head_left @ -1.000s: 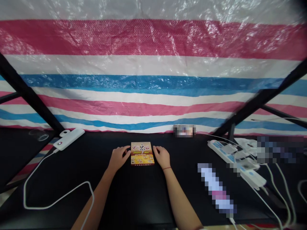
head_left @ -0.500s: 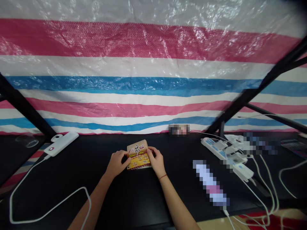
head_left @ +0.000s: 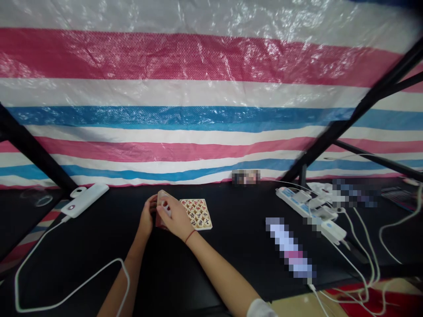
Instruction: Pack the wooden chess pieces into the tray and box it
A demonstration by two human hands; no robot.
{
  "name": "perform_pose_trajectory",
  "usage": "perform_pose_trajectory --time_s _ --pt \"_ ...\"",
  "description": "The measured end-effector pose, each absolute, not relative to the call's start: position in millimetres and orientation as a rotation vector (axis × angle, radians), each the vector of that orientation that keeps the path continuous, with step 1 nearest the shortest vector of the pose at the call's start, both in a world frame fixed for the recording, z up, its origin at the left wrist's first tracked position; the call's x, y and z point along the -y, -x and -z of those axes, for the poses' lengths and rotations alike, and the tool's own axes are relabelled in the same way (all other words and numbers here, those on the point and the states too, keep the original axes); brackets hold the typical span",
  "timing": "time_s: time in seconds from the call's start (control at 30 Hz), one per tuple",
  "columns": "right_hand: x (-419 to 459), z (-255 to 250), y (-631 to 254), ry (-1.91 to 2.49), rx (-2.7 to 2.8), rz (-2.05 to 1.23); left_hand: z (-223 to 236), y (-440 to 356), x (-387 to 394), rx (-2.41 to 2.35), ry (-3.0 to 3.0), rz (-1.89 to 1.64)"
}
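Observation:
A tilted box lid (head_left: 160, 221) is between my two hands, left of the white tray. My left hand (head_left: 147, 216) has its fingers curled round the lid's left side. My right hand (head_left: 179, 218) reaches across the tray's left part and grips the lid from the right. Round Chinese chess pieces (head_left: 198, 215), marked in red and black, fill the visible part of the white tray (head_left: 205, 228), which lies flat on the black table. My right hand hides the tray's left side, and the lid's printed face is mostly out of sight.
A white power bank (head_left: 88, 199) with a cable (head_left: 66, 299) lies at the left. On the right are a pixelated phone-like item (head_left: 289, 248), a power strip (head_left: 310, 215) with plugs and several cables. A striped plastic sheet (head_left: 185, 154) hangs behind the black table (head_left: 231, 264).
The printed lid has come off the tray and moved left, tilted, in both hands. The chess pieces now show. My right hand has crossed leftward over the tray.

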State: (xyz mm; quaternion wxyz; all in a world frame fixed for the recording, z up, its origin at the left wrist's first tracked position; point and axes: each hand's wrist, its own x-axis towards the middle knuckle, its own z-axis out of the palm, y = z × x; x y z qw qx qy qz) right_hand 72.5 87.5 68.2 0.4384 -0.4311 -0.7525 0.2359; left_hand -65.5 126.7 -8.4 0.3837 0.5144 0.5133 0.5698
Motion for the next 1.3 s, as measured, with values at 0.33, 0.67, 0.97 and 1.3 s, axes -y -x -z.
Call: perform_pose_trajectory --time_s 0.33,0.67,0.97,1.3 --pt "-123 -46 -166 1.433 1.771 -0.342 -26 75 -105 -1.411 -2.002 -1.347" --pt "-126 -12 -190 1.548 1.789 -0.383 -20 34 -77 -1.39 -2.387 -0.769" --pt "-130 -51 -166 1.377 1.745 -0.381 -27 45 -70 -1.471 -1.515 -1.318" --pt "-130 2 -208 1.647 1.642 -0.416 -12 64 -55 -1.878 -1.244 -1.605"
